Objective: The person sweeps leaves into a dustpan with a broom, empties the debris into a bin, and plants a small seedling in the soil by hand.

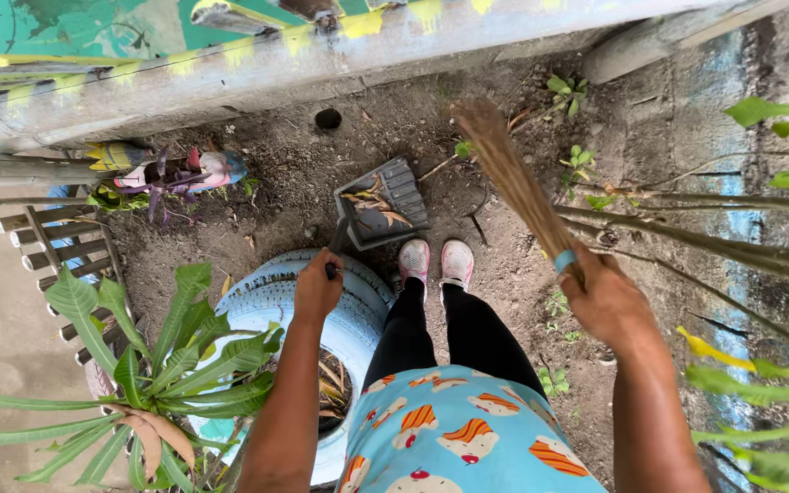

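A person stands on bare garden soil, seen from above, a tool in each fist. At far left a leafy plant (152, 365) spreads over a pale blue tyre planter (271, 297) and a small wooden fence (57, 246) edges the bed. The left hand (317, 290) is clenched around the handle of a grey dustpan (383, 203), which lies on the ground just ahead of the pink shoes (436, 260), its long axis running up and to the right from the hand, a few dry leaves lying in its tray. The pan sits clear of the tyre, with open dirt beyond it up to the painted kerb (257, 68) along the top. To the right, the right hand (606, 297) grips a bundled twig broom (509, 178) near its blue band, bristles slanting up and left so the tip hovers just right of the pan. Thin bare branches (705, 242) crowd the right hand's side; the room between broom and pan is open.
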